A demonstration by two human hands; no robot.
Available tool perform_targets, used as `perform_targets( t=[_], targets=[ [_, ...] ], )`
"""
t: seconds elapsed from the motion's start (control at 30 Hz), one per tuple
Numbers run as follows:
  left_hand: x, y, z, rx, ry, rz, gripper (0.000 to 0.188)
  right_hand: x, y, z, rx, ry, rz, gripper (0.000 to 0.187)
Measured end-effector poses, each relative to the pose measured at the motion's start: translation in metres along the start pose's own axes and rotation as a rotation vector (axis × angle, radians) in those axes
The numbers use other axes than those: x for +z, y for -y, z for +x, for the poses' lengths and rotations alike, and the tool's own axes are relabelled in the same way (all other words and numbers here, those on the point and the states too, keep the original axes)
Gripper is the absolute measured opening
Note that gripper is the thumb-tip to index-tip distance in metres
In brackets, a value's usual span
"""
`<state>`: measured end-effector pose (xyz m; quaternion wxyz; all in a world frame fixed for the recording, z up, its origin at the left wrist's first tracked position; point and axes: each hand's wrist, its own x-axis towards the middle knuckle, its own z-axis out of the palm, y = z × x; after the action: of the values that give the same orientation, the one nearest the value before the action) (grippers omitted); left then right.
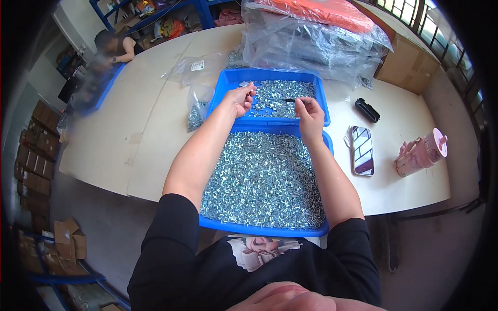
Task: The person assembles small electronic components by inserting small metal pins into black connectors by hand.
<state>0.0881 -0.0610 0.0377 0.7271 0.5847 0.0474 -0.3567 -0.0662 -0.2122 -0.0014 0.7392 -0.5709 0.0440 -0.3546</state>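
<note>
Above the far blue bin [322, 88], my left hand [239, 98] is closed, with something tiny and pale at its fingertips, too small to name. To its right, my right hand [310, 118] is shut on a slim black tool [290, 100] that points left over the small silver metal pieces [280, 90] in that bin. The blue bottom of the far bin shows through in places on its left side. Nearer to me, a second blue bin [259, 229] is full of similar short silver metal pieces [259, 181], below my forearms.
On the right of the table [342, 194] lie a phone [362, 150], a black case [367, 110] and a pink cup [421, 154]. Plastic-wrapped bundles [316, 46] and a cardboard box [407, 65] stand behind. Clear bags [195, 115] sit left of the bins. A person [122, 47] is at the far left.
</note>
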Motion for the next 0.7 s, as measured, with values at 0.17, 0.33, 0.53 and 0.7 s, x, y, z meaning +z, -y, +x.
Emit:
perform_targets(
  t=[0.17,0.33,0.53,0.7],
  targets=[
    [-0.013,0.021,-0.034,-0.047,0.227,-0.172,0.023,0.001,0.003,-0.004,0.016,0.048,-0.049,0.012],
    [-0.034,0.053,-0.062,-0.001,0.345,-0.333,0.023,0.012,0.008,-0.010,0.000,0.106,-0.083,0.013],
    [-0.026,0.080,-0.075,-0.004,0.200,-0.289,0.022,0.019,0.006,-0.021,0.059,0.198,-0.118,0.012],
    [-0.023,0.081,-0.081,0.036,0.256,-0.139,0.022,0.027,0.011,-0.031,0.127,0.331,-0.154,0.012]
  ],
)
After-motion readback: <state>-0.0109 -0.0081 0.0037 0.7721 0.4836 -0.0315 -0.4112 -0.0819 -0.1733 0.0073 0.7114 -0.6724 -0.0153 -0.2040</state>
